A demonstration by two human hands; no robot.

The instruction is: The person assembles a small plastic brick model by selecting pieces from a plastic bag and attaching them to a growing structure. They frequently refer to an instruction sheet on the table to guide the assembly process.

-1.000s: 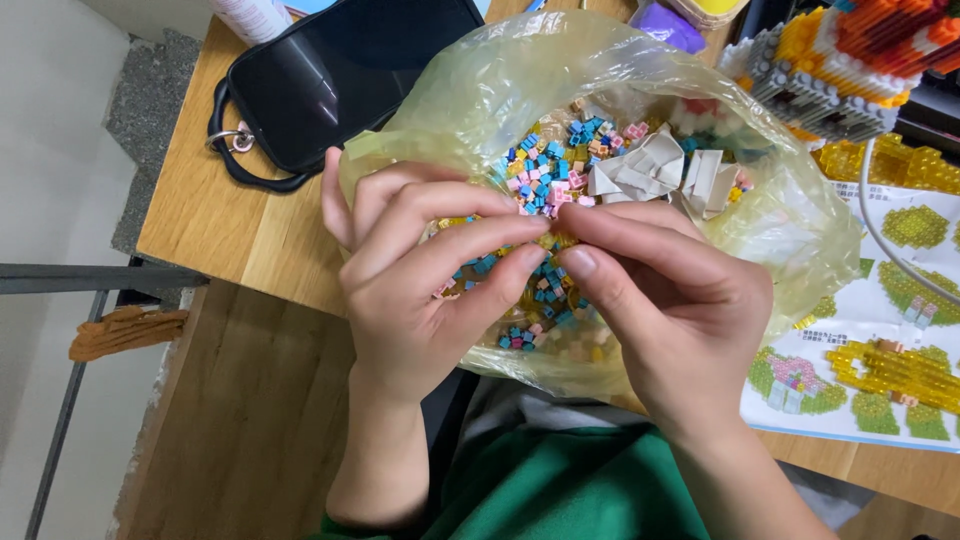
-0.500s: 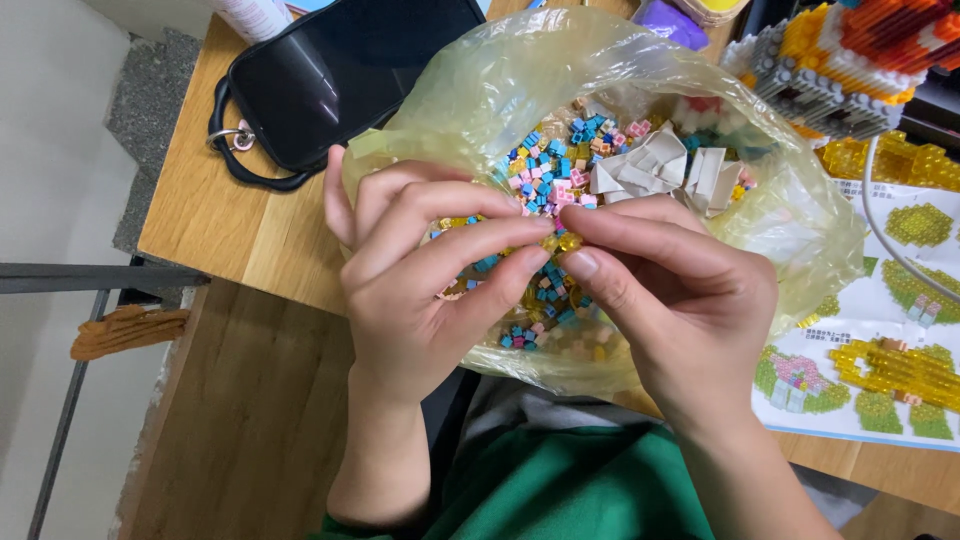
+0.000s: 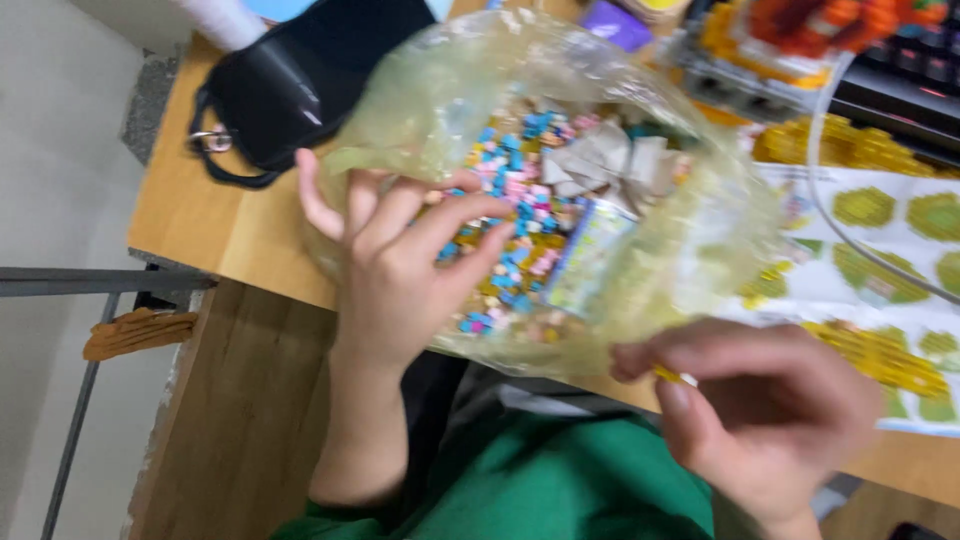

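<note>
Before me, a wooden table carries a black bag, a clear plastic bag of small coloured bricks and a printed instruction sheet.

A translucent yellowish plastic bag of small multicoloured blocks sits mid-desk; inside, folded white paper packets. Far left, a black pouch.

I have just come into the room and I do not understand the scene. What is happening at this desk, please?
A person in a green top sits at a wooden desk. The left hand rests on a clear plastic bag full of small coloured building bricks. The right hand is off the bag, near the desk edge, pinching a tiny yellow piece between thumb and finger. A printed instruction sheet and a black pouch lie nearby.
</note>
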